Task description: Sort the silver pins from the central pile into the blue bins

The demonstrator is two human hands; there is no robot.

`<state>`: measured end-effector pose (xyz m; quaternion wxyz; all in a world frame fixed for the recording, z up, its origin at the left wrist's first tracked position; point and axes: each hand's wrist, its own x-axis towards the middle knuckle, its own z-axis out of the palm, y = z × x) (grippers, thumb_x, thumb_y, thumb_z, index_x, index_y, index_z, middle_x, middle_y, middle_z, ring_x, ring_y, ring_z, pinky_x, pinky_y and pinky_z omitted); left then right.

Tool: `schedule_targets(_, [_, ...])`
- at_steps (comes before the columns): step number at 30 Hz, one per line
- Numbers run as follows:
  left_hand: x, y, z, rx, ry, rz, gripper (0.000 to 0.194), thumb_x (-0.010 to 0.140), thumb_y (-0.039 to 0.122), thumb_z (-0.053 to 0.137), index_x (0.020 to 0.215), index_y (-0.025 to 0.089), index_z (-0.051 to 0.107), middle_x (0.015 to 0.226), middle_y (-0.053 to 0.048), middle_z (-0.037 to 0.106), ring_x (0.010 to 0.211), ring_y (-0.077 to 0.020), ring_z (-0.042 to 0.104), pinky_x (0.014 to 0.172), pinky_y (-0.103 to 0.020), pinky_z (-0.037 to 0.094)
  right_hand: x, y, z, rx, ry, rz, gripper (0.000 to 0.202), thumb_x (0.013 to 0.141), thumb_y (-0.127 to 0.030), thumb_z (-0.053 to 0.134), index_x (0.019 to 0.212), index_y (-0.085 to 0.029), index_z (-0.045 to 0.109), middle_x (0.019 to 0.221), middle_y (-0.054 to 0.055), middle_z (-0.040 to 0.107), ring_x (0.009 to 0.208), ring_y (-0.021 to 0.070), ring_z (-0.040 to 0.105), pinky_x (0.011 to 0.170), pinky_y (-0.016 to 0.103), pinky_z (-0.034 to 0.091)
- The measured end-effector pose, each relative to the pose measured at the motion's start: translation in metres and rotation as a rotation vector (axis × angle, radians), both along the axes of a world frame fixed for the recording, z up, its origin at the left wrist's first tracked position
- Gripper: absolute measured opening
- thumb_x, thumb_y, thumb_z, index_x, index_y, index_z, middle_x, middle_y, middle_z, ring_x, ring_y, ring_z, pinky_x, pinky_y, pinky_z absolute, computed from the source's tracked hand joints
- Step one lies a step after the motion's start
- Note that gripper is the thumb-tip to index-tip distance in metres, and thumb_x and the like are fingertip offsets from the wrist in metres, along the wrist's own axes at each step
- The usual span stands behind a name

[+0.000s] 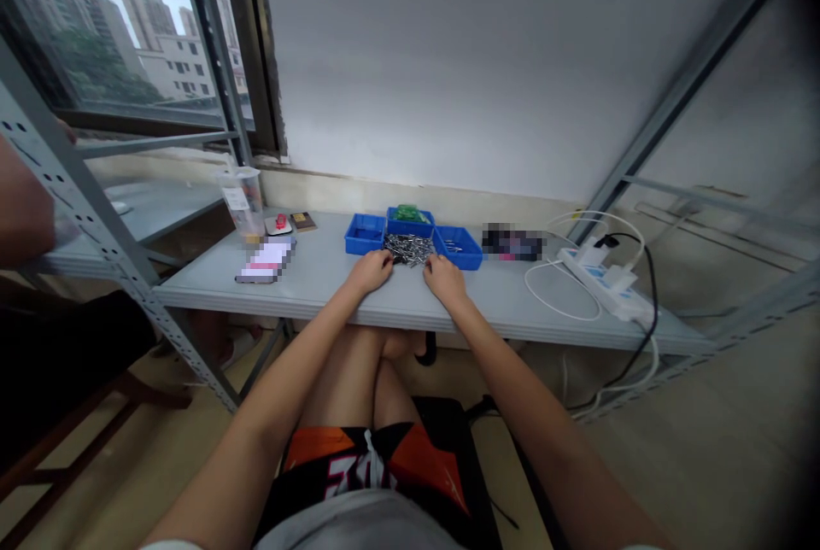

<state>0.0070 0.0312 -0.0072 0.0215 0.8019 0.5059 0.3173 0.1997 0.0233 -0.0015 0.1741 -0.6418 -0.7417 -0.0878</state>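
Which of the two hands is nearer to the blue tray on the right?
Right. The right hand is just in front of the right blue tray, slightly leftward; the left hand is across the metal pile, near the left blue tray.

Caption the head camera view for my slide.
Two hands at a pile of metal pieces among three blue bins.

Silvery metal pcs in heap on grey tabletop, 3 blue bins behind & beside

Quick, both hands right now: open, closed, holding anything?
Left hand: fingers curled at the metal pile; grip can't be told.
Right hand: fingers bent at the pile's other side; grip can't be told.
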Motion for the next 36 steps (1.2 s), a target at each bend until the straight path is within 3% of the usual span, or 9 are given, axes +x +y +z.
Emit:
schedule_targets(17, [0.0012, -0.0003, 0.0003, -0.006, 0.008, 0.009, 0.021, 0.086, 0.022, 0.044, 0.092, 0.017, 0.064, 0.096, -0.009, 0.069, 0.089, -0.0216, 0.062, 0.079, -0.029, 0.046, 0.0013, 0.0014, 0.0011, -0.012, 0.024, 0.124, 0.023, 0.088, -0.017, 0.041, 0.105, -0.019, 0.057, 0.106, 0.008, 0.061, 0.095, 0.0204, 0.058, 0.079, 0.028, 0.042])
schedule_targets(36, [0.0007, -0.0019, 0.0024, -0.038, -0.002, 0.016, 0.02, 0.085, 0.02, 0.046, 0.093, 0.017, 0.064, 0.097, -0.009, 0.068, 0.091, -0.0212, 0.062, 0.081, -0.029, 0.046, 0.0006, -0.0006, 0.0019, -0.005, 0.054, 0.039, 0.022, 0.084, -0.019, 0.046, 0.103, -0.016, 0.058, 0.103, 0.011, 0.061, 0.096, 0.0231, 0.058, 0.08, 0.03, 0.043])
